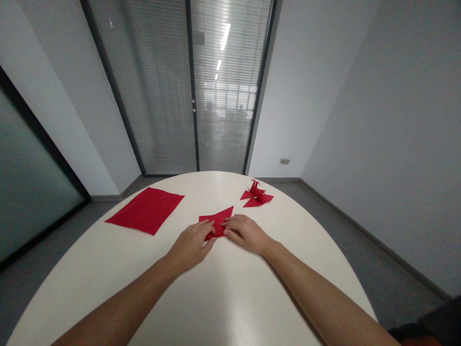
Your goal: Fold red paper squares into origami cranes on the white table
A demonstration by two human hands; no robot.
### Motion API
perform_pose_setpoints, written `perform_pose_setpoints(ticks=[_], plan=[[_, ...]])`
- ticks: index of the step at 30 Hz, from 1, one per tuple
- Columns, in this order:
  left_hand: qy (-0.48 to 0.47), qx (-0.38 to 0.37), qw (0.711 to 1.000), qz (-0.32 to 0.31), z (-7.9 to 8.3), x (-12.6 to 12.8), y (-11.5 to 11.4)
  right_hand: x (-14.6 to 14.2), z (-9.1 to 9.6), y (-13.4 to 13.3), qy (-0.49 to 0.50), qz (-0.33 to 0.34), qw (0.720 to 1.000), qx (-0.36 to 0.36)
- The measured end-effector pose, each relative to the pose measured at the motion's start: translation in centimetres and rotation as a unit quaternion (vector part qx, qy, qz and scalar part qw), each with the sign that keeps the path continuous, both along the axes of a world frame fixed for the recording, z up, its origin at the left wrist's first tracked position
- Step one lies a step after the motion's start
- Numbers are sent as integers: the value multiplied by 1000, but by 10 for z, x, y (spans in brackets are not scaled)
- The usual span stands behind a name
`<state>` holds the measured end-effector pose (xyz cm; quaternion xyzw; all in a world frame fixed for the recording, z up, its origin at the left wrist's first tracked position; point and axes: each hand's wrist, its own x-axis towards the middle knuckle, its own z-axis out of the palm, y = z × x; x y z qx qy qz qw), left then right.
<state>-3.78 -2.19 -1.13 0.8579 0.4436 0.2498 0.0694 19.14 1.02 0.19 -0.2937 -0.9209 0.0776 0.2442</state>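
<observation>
A partly folded piece of red paper lies on the white table in front of me, with its pointed corners showing past my fingers. My left hand holds its near left side, fingers on top and thumb at the near edge. On the right side of the paper, my right hand has its fingertips and thumb pressed at the edge. Both hands hide part of the folds between them.
A flat red sheet lies on the left of the round white table. Several folded red paper cranes cluster at the far right, near the rim. Beyond the table stand glass panels with blinds and grey walls. Something dark shows at bottom right.
</observation>
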Motion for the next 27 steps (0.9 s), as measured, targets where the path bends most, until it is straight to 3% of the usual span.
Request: perform_pose_setpoints(ticks=[15, 27], plan=[[-13, -7, 1000, 24, -1, -1, 0, 2, -1, 0, 23, 11, 1000, -6], [-43, -15, 999, 4, -5, -1, 0, 4, -7, 1, 29, -98, 994, -34]])
